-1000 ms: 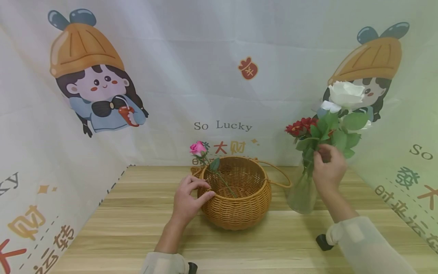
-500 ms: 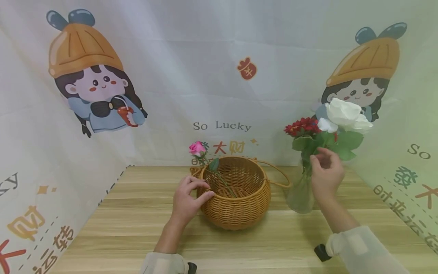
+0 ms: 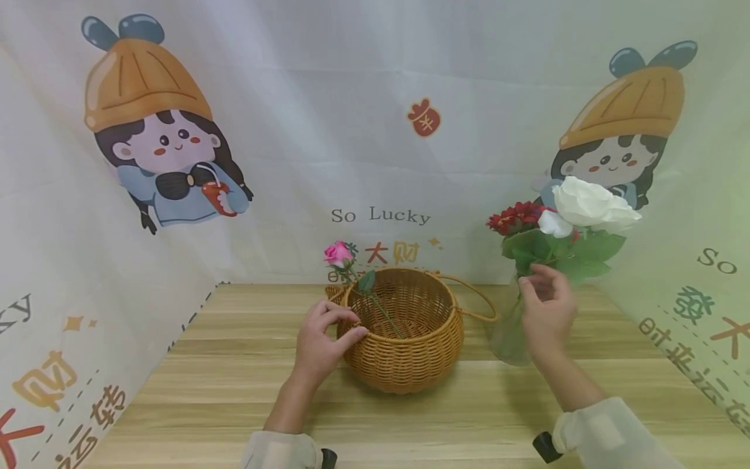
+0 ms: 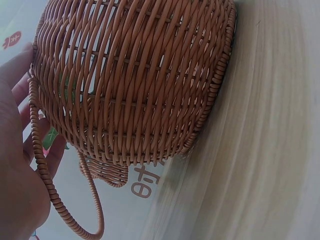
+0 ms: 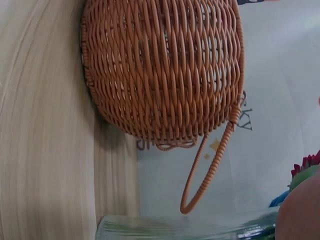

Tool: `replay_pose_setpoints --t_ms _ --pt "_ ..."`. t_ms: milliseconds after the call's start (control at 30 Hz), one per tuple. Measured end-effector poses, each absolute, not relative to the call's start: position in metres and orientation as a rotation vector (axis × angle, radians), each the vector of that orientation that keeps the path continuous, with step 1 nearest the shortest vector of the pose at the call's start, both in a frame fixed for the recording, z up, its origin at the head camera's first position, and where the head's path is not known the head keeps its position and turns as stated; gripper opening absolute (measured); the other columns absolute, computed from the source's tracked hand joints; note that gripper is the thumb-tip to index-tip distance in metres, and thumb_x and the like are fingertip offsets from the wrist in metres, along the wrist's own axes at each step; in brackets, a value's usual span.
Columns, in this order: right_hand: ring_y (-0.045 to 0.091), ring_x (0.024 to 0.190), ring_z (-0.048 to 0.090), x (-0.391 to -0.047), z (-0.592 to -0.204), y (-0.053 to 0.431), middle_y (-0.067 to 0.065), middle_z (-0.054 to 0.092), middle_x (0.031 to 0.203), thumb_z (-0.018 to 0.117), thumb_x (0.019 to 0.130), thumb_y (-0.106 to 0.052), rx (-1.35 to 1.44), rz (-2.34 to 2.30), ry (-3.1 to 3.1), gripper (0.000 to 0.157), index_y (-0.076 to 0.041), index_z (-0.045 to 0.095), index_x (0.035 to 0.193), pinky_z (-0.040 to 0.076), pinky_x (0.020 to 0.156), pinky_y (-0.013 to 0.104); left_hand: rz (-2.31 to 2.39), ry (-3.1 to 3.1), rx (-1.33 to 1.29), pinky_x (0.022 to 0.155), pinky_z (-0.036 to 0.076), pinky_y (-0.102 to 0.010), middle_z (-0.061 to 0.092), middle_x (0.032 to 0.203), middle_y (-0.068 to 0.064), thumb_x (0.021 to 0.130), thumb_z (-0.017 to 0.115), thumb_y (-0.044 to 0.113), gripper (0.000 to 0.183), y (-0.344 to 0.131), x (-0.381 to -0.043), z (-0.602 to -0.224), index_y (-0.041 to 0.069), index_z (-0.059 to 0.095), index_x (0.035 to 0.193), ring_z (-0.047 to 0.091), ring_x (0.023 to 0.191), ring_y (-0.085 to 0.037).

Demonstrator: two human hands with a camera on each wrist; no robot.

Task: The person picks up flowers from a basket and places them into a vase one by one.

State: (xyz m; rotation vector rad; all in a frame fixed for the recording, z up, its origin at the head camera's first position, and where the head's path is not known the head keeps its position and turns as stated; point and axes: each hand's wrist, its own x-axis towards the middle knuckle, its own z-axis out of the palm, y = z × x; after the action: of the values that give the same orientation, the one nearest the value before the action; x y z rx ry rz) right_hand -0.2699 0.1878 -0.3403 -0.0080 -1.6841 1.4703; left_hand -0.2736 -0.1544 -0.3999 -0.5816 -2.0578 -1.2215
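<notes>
My left hand (image 3: 319, 339) pinches the left rim of a round wicker basket (image 3: 404, 365) between thumb and fingers. In the left wrist view the basket's looped handle (image 4: 57, 200) hangs across that palm. A single pink rose (image 3: 338, 254) leans out over the basket's left side, its stem inside. At the right, a clear glass vase (image 3: 508, 339) holds red flowers (image 3: 515, 218) and a white rose (image 3: 588, 205) with green leaves. My right hand (image 3: 547, 312) is at the vase's mouth, thumb and fingers curled at the white rose's stem; the fingertips are partly hidden.
Both things stand on a wood-grain tabletop (image 3: 234, 391). A printed white cloth (image 3: 293, 130) closes off the back and sides. The basket's right handle (image 3: 480, 293) sticks out toward the vase. Black wrist straps show at both sleeves.
My right hand has moved down and slightly left, and the white rose has sunk lower into the vase, its bloom tipping right. My left hand and the basket stay put.
</notes>
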Motion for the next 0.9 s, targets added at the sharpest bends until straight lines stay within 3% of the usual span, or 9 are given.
replay_pose_setpoints --t_ms 200,400,667,900 --pt "0.003 0.078 0.057 -0.269 -0.343 0.176 0.006 0.063 0.088 0.063 0.088 0.005 0.041 1.461 -1.677 0.023 0.007 0.063 0.110 0.046 0.072 0.015 -1.218 -2.051 -0.588 0.076 0.044 -0.033 0.059 0.093 0.009 0.072 0.087 0.021 0.020 -0.155 -0.273 -0.400 0.019 0.072 0.084 0.053 0.091 -0.013" --pt "0.001 0.076 0.056 -0.263 -0.344 0.160 0.010 0.062 0.087 0.062 0.085 0.014 0.110 1.477 -1.675 0.022 0.014 0.061 0.107 0.045 0.069 0.013 -1.213 -2.053 -0.589 0.077 0.045 -0.035 0.060 0.093 0.008 0.072 0.087 0.022 0.019 -0.156 -0.274 -0.401 0.019 0.072 0.085 0.053 0.092 -0.014" --pt "0.004 0.080 0.057 -0.273 -0.355 0.144 0.016 0.066 0.095 0.067 0.089 0.001 0.150 1.451 -1.825 0.021 0.003 0.064 0.110 0.046 0.072 0.015 -1.190 -2.049 -0.599 0.076 0.044 -0.033 0.060 0.093 0.006 0.073 0.086 0.021 0.018 -0.156 -0.274 -0.401 0.018 0.073 0.084 0.053 0.091 -0.015" --pt "0.012 0.083 0.059 -0.280 -0.355 0.126 0.018 0.066 0.099 0.068 0.088 0.000 0.235 1.451 -1.886 0.026 0.002 0.063 0.114 0.047 0.072 0.015 -1.207 -2.065 -0.590 0.076 0.043 -0.033 0.060 0.093 0.008 0.074 0.086 0.026 0.018 -0.156 -0.273 -0.400 0.020 0.073 0.085 0.053 0.091 -0.014"
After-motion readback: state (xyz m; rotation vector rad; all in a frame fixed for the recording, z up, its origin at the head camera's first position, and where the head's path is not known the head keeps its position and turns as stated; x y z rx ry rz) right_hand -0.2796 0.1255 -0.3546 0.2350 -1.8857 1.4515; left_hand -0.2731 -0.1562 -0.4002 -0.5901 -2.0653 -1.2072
